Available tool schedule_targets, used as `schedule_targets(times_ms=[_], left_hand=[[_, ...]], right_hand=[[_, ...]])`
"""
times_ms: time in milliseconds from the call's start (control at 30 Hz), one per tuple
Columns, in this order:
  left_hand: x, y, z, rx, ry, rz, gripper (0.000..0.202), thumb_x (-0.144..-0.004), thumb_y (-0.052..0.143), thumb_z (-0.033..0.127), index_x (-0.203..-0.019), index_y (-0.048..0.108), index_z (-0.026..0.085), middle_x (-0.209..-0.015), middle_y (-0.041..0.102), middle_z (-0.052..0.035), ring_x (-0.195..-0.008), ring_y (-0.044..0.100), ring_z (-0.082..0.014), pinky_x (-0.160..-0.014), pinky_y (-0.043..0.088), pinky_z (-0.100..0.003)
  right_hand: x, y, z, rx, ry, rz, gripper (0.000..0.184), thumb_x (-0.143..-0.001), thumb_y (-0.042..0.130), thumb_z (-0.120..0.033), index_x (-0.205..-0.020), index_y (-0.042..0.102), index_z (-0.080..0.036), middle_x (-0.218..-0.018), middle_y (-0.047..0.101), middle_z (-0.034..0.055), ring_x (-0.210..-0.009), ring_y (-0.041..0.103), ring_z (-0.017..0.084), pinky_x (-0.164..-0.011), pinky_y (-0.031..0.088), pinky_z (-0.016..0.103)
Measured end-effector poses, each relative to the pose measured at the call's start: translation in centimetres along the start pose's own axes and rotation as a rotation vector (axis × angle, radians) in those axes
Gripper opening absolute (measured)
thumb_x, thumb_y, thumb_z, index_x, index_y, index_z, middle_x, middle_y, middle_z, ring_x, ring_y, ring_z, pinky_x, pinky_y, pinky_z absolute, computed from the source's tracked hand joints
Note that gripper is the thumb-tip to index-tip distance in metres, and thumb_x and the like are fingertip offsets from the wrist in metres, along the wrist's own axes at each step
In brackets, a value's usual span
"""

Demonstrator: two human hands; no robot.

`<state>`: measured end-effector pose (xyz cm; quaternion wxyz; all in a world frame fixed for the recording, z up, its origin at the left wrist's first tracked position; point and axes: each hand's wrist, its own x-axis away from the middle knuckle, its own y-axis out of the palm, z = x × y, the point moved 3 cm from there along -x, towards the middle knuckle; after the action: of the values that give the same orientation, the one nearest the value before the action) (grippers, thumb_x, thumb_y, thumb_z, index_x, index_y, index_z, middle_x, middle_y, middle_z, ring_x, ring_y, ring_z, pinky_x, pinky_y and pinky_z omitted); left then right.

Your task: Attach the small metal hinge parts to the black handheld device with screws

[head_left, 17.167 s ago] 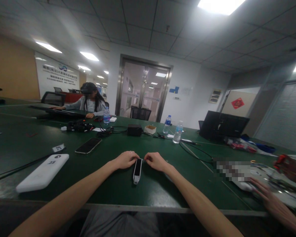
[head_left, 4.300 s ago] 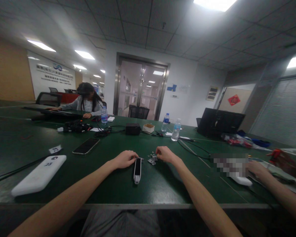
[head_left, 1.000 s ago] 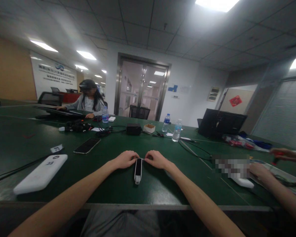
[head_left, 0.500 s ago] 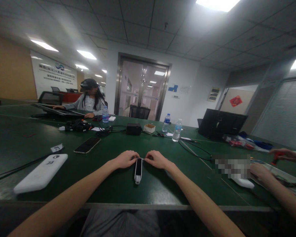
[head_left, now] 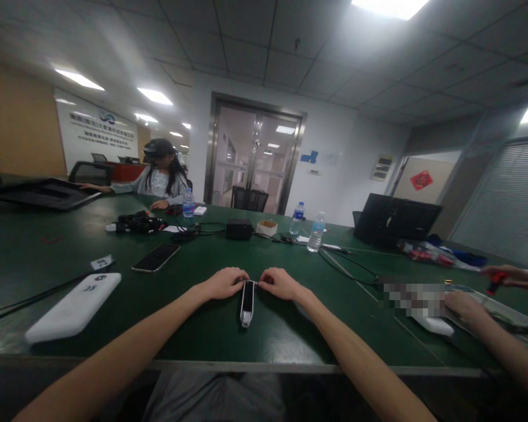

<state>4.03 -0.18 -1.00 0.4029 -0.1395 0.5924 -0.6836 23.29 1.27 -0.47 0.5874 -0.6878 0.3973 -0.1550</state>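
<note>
A slim white device point(head_left: 247, 303) with a long black top face lies on the green table, its narrow white end toward me. My left hand point(head_left: 226, 283) is closed at the left side of its far end, thumb and fingers drawn together. From the other side, my right hand point(head_left: 280, 283) pinches close to the same far end. Both sets of fingertips meet the device's edges there; exactly what lies between them is too small to make out. My forearms rest over the front of the table.
Left of my hands lie a black phone point(head_left: 156, 258) and a white power bank point(head_left: 75, 308). Ahead stand water bottles point(head_left: 317, 232), a black box point(head_left: 239, 229) and cables. At right, a co-worker's hand point(head_left: 466, 310) rests beside another white device. Another person point(head_left: 162, 170) sits across.
My hands and the device stay in place. Across the table, the person's flat black panel has shifted left and lies lower. The co-worker's red-handled tool at right has tilted slightly.
</note>
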Motion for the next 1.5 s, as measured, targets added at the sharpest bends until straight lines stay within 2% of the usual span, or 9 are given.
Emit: schedule_targets(times_ms=[633,1000,1500], left_hand=[[0.21,-0.29,0.34,-0.008,-0.025,-0.019,0.026,-0.087,0.044,0.029,-0.107,0.059,0.022,-0.096,0.062,-0.0039,-0.088,0.057,-0.0185,-0.075,0.044,-0.028],[0.03,0.37,-0.34,-0.023,-0.015,-0.026,0.026,-0.086,0.045,0.028,-0.109,0.058,0.022,-0.099,0.061,-0.0047,-0.091,0.057,-0.0189,-0.078,0.045,-0.028],[0.16,-0.08,0.10,0.002,-0.041,-0.044,0.027,-0.086,0.045,0.029,-0.110,0.057,0.024,-0.100,0.061,-0.0045,-0.089,0.057,-0.0192,-0.077,0.045,-0.030]], right_hand=[[0.20,-0.47,-0.46,0.004,-0.009,-0.027,0.022,-0.086,0.054,-0.034,-0.087,0.067,-0.016,-0.085,0.065,0.0055,-0.074,0.057,0.014,-0.066,0.043,0.025],[0.08,-0.11,-0.23,0.023,-0.015,-0.024,0.022,-0.085,0.054,-0.033,-0.086,0.067,-0.015,-0.082,0.065,0.0054,-0.071,0.057,0.013,-0.065,0.041,0.024],[0.17,-0.39,-0.54,0.024,-0.016,-0.032,0.020,-0.085,0.054,-0.031,-0.085,0.067,-0.015,-0.082,0.065,0.0054,-0.072,0.057,0.014,-0.065,0.042,0.024]])
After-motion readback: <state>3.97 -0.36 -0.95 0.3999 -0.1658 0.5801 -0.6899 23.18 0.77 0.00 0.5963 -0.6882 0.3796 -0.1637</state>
